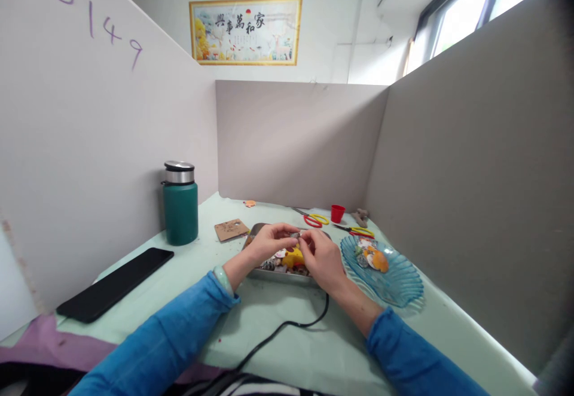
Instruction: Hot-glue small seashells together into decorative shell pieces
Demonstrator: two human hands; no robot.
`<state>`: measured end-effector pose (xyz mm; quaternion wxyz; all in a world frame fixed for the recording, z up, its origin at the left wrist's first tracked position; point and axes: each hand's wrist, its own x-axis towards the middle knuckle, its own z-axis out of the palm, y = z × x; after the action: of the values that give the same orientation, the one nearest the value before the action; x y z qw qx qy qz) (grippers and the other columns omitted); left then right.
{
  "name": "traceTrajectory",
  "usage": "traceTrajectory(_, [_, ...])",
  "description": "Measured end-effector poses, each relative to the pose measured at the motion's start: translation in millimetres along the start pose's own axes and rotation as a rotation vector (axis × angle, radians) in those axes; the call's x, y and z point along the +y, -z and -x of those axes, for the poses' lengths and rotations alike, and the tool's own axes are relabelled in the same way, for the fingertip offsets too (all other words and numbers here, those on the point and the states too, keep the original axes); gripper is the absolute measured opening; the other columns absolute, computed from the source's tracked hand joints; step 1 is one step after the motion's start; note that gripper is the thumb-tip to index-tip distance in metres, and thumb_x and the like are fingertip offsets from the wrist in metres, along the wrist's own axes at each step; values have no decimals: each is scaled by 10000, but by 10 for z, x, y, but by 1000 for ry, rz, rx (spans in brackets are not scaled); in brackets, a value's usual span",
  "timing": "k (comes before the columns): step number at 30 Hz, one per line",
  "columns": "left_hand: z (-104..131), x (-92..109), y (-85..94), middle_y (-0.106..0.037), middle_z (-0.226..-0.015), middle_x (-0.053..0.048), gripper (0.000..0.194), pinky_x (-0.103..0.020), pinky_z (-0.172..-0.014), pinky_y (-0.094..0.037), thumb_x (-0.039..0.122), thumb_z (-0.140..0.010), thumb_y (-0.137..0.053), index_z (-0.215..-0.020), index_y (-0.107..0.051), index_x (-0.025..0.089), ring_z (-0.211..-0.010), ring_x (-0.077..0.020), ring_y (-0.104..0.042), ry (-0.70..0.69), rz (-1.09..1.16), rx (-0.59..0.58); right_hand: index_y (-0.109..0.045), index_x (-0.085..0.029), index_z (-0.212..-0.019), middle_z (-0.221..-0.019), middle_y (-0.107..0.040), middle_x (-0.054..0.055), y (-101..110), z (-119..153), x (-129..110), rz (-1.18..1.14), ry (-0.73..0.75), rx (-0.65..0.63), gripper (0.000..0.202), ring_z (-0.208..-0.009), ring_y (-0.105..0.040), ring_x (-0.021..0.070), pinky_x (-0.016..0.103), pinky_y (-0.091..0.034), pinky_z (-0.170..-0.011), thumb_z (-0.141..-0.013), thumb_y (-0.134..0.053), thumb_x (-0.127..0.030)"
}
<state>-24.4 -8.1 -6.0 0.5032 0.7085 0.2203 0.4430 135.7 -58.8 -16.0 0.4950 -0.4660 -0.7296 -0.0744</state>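
My left hand and my right hand meet over a metal tray. Their thumbs and fingertips close together around a small greyish piece, mostly hidden by the fingers, whose kind I cannot make out. Beneath them, the tray holds a yellow piece and several small mixed bits that look like shells or stones. A pale bangle circles my left wrist. Right of the tray, a blue scalloped glass plate carries an orange-and-white cluster of small pieces.
Behind the tray lie two pairs of scissors and a red cup. At left are a brown card, a green bottle and a black phone-like slab. A black cable crosses the front. Partitions enclose the table.
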Motion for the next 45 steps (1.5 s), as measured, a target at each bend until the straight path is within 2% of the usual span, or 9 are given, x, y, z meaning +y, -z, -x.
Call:
traceTrajectory(19, [4, 24, -24, -634, -831, -59, 375, -254, -678, -471, 281, -621, -736, -928, -623, 99, -716, -126, -582, -9, -7, 1, -531, -190, -773, -759, -585, 21, 2, -2, 2, -8, 12, 3, 111, -658, -513, 137, 242, -370, -611, -842, -452, -226])
traceTrajectory(30, [13, 65, -41, -629, -847, -51, 375, -256, -678, -456, 316, -609, -739, -907, -632, 116, -724, -129, -571, -27, -94, 34, -530, -191, -791, -777, -586, 24, -4, -2, 10, -18, 7, -8, 103, -677, -520, 143, 244, -371, -620, -844, -447, -222])
traceTrajectory(45, [5, 32, -23, -624, -832, -52, 353, -258, -684, -455, 289, -606, -740, -889, -630, 109, -733, -134, -566, -43, -115, 39, -532, -193, -781, -773, -591, 28, -7, -3, 8, -11, 27, -6, 110, -675, -521, 146, 244, -371, -616, -835, -435, -195])
